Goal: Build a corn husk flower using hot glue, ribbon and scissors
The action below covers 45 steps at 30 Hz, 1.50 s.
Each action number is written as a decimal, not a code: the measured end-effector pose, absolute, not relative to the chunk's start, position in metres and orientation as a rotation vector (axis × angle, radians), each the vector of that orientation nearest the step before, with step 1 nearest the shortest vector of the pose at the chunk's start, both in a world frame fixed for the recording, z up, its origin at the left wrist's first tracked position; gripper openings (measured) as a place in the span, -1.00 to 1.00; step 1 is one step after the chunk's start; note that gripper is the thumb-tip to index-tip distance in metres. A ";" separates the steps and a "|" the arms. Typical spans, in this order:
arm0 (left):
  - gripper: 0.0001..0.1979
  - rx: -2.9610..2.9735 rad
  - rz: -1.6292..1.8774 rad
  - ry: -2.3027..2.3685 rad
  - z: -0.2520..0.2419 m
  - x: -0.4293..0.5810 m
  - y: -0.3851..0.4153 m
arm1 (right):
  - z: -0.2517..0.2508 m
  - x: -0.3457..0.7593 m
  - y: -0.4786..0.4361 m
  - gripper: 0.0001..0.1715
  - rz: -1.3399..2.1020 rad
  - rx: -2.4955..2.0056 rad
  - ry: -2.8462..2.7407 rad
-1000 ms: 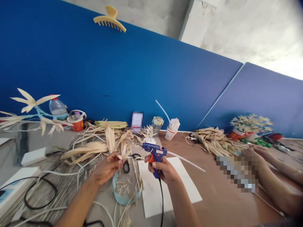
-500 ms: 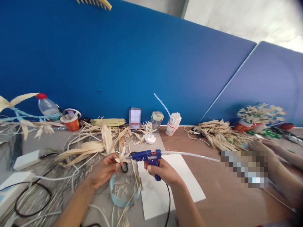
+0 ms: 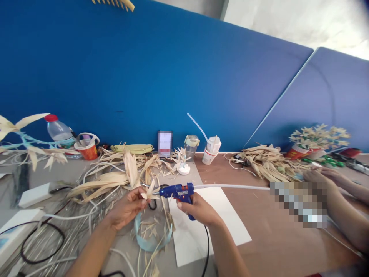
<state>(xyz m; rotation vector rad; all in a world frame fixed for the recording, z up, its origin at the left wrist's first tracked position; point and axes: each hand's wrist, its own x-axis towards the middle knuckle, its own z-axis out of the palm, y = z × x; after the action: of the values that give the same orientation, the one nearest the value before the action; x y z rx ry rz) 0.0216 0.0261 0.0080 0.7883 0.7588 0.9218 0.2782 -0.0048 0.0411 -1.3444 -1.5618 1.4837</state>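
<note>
Pinched in the fingers of my left hand [image 3: 128,207] is a small pale flower of dried corn husk [image 3: 150,191], its petals pointing up and out. My right hand [image 3: 200,209] grips a blue glue gun [image 3: 179,191] by its handle, and a long clear glue stick [image 3: 230,186] juts from the back of the gun. The nozzle meets the flower in this view; whether it touches cannot be made out. A loop of light-blue ribbon [image 3: 150,245] lies below my hands, with a white paper sheet [image 3: 211,231] beneath the gun.
Dried corn husks [image 3: 100,182] and cables cover the left side. Behind stand a small husk flower on a white base [image 3: 183,169], a glass jar [image 3: 191,146] and paper cups [image 3: 210,156]. At the right, another person's hands [image 3: 319,179] work near more husks [image 3: 269,163].
My right hand has tilted the glue gun slightly, its back end rising a little. The left hand holds the flower in nearly the same place. The view has shifted slightly.
</note>
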 end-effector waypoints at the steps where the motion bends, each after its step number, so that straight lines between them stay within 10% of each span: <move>1: -0.77 0.790 0.922 0.760 0.007 0.021 0.026 | 0.043 0.278 -0.005 -0.78 1.479 -1.350 -1.572; 45: -0.78 0.686 1.045 0.743 0.004 0.022 0.030 | 0.036 0.270 -0.011 -0.78 1.381 -1.285 -1.621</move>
<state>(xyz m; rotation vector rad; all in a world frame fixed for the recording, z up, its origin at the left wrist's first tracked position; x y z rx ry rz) 0.0223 0.0298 0.0041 0.6861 0.7431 1.0447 0.2696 -0.0112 0.0363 -1.2854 -1.6206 1.3805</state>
